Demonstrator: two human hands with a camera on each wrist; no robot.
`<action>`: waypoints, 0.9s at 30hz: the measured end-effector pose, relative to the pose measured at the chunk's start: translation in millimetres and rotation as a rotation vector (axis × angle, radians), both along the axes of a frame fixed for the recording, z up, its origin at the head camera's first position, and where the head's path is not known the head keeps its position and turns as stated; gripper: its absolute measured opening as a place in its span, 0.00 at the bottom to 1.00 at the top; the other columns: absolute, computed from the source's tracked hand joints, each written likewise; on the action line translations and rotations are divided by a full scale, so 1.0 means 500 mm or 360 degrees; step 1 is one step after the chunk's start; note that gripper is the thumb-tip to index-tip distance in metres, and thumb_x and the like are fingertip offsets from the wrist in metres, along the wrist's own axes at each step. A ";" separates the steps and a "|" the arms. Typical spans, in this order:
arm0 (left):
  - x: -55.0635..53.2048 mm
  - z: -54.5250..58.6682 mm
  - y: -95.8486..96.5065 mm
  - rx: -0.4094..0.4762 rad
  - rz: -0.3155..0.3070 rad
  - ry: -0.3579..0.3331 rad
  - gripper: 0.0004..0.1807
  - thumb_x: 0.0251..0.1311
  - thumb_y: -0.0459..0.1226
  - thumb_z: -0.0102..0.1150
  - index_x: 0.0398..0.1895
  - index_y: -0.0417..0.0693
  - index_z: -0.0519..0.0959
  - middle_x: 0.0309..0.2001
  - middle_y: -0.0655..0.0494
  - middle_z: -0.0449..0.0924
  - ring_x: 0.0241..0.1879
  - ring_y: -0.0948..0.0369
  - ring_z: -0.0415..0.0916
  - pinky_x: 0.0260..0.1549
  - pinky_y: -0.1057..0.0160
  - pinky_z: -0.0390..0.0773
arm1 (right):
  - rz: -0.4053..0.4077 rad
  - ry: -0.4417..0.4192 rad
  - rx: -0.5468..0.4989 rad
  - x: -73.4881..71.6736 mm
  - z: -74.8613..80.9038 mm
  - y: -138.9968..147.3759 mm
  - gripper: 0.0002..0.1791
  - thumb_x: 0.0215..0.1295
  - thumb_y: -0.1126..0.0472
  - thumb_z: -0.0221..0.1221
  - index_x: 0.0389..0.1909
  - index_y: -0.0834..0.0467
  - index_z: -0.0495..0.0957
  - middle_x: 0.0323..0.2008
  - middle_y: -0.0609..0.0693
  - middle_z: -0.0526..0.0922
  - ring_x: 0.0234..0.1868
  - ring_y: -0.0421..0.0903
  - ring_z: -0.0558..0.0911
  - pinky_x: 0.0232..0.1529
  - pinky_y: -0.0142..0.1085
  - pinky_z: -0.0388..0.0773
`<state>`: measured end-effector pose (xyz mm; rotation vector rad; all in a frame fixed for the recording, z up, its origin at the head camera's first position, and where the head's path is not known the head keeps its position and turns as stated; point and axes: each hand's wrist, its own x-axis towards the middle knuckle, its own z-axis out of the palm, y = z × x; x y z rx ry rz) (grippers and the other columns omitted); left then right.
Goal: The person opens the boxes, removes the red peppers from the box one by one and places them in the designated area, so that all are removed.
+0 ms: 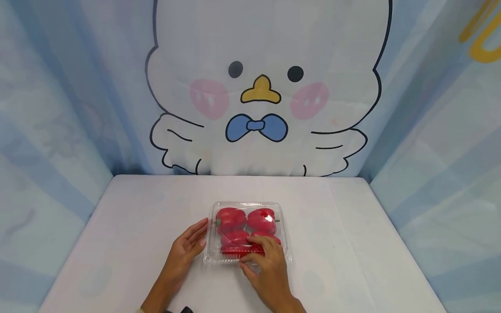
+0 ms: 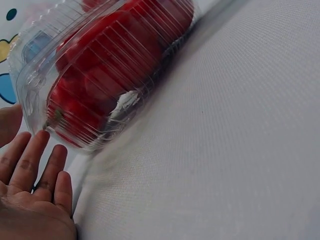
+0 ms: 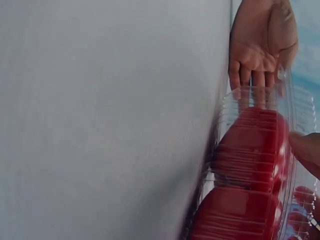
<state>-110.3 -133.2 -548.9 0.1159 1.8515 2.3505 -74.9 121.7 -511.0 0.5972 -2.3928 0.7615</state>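
A clear plastic clamshell box [image 1: 250, 204] stands on the table with several red bell peppers [image 1: 232, 219] inside, green stems showing on some. Its lid lies over them. My left hand [image 1: 183, 248] is at the box's left side, fingers extended and palm turned toward it; in the left wrist view the fingertips [image 2: 40, 136] are close against the wall, though actual contact is unclear. Over the front right part rests my right hand [image 1: 270, 267], fingers on the lid. Its thumb [image 3: 305, 150] is at the front rim in the right wrist view.
White cloth covers the table [image 1: 344, 243] around the box. A curtain backdrop with a cartoon bird [image 1: 258, 48] rises behind it, and blue-white curtains [image 1: 47, 152] flank both sides. Near the bottom edge a small black object [image 1: 186, 310] shows by my left wrist.
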 end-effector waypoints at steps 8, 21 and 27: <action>-0.001 0.007 -0.001 0.0004 0.0006 -0.0025 0.33 0.76 0.33 0.60 0.81 0.42 0.64 0.80 0.41 0.65 0.69 0.75 0.74 0.65 0.76 0.74 | 0.0139 0.0192 0.0247 -0.011 0.008 0.008 0.13 0.45 0.60 0.85 0.29 0.52 0.89 0.51 0.47 0.85 0.55 0.46 0.82 0.60 0.41 0.83; -0.005 0.010 -0.001 -0.0009 0.0045 -0.0108 0.29 0.78 0.36 0.59 0.78 0.42 0.68 0.78 0.45 0.70 0.71 0.73 0.74 0.64 0.76 0.75 | 0.0238 0.0306 0.0350 -0.021 0.012 0.013 0.12 0.55 0.58 0.80 0.35 0.54 0.87 0.49 0.50 0.86 0.51 0.47 0.82 0.58 0.40 0.84; -0.004 0.008 -0.002 -0.0008 0.0020 -0.0082 0.33 0.72 0.31 0.64 0.79 0.40 0.67 0.78 0.44 0.69 0.69 0.73 0.75 0.63 0.74 0.78 | 0.0255 0.0355 0.0290 -0.024 0.011 0.012 0.08 0.58 0.60 0.77 0.35 0.55 0.87 0.49 0.50 0.86 0.50 0.48 0.83 0.57 0.39 0.83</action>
